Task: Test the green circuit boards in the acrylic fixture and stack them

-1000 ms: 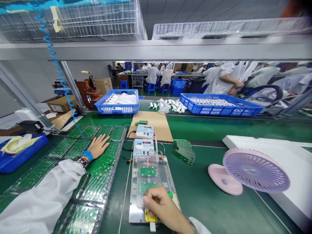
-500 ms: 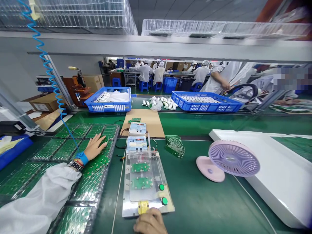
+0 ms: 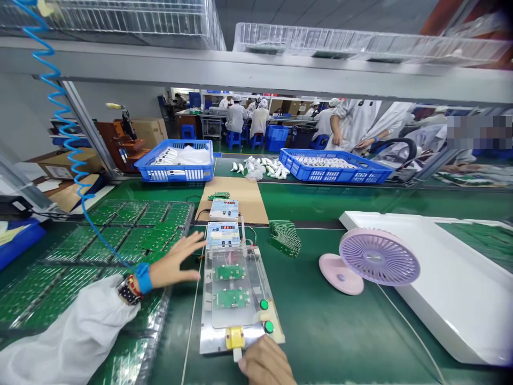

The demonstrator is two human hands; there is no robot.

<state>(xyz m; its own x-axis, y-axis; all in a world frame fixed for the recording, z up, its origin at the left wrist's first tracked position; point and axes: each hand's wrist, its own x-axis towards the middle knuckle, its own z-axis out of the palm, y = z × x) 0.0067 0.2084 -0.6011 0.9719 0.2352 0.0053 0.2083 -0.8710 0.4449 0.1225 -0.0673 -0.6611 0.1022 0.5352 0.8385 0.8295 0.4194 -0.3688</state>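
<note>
The jig lay on the green mat just ahead of the person, its clear lid flat over two boards, one behind the other. Its yellow latch sat at the near edge, and the right hand touched the latch's white tip. The frame cut that hand off, so I cannot tell whether its fingers pinched the tip or only rested on it. The left hand hovered flat, fingers spread wide and holding nothing, between the trays and the jig's left side, fingertips near the meter. A coiled cord ran from the blue wrist strap up over the trays. Two green buttons stood right of the lid, and a fan well beyond.

A hard tug on the latch could slide the jig, since nothing braced it. The sleeve lay across the trays and could drag boards loose, and the cord could snag there. Spread fingers could also catch the thin wires by the meter.
</note>
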